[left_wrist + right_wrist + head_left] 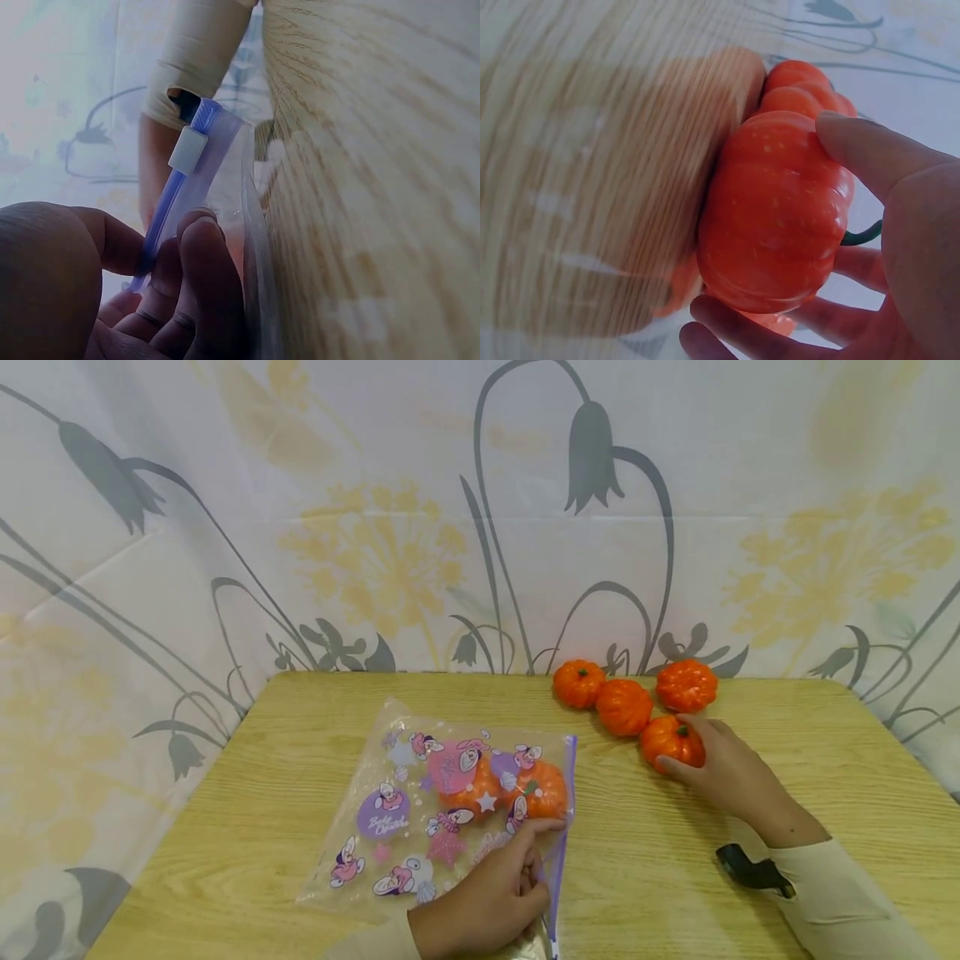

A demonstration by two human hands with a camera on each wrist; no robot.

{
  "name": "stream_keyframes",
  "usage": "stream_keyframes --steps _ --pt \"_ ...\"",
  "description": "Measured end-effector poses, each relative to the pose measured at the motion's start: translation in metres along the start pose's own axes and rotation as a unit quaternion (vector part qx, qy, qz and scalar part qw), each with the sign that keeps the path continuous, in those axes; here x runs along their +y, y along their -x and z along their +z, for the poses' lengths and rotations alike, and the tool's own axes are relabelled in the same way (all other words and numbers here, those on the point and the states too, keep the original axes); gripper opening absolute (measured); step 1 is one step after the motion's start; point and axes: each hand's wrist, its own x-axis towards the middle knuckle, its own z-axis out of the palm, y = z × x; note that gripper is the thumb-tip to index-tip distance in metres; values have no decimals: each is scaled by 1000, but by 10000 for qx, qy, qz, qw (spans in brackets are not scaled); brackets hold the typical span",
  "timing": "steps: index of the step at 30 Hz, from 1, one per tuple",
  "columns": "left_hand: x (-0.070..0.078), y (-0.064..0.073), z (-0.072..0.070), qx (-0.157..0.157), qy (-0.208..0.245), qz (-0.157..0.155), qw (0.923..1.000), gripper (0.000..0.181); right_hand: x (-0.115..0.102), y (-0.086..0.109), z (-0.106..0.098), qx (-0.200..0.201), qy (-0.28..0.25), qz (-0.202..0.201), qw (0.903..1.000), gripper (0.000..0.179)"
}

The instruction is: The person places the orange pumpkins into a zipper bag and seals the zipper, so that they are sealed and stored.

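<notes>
the left hand [491,889] pinched the purple zip edge [570,777] of a clear printed bag [408,814] between thumb and fingers. the bag lay on the table [637,877] with that edge toward the right, and two orange pumpkins showed through the film, one [474,793] further in and the other [546,792] close to the zip. in the left wrist view a white slider [188,150] sat near one end of the strip; how wide the mouth stood could not be told.

the right hand [726,768] gripped a third pumpkin [667,743], thumb on one side and fingers curled round the other. beyond it were three more: a left one [578,683], a middle one [624,707] and a far right one [687,686].

the grip looked shallow on a glossy, rounded skin, so a quick lift could have let the pumpkin slip and roll. since its neighbours sat so close, a sideways pull might have nudged them. the bag seemed the weaker point: thin film held at one edge could have folded shut or buckled under a push, and the green stem [864,235] might have snagged it. tilting that edge downward could have spilled the pumpkin nearest the zip.
</notes>
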Motion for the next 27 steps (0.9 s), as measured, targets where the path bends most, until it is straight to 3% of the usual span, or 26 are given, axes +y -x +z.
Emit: stream_keyframes --steps 8,27 --pt "-1 1 0 49 75 45 9999 68 -5 1 0 60 -55 -124 9999 89" --pt "1 0 0 50 15 18 10000 69 -34 15 -7 -244 27 -510 9984 85"
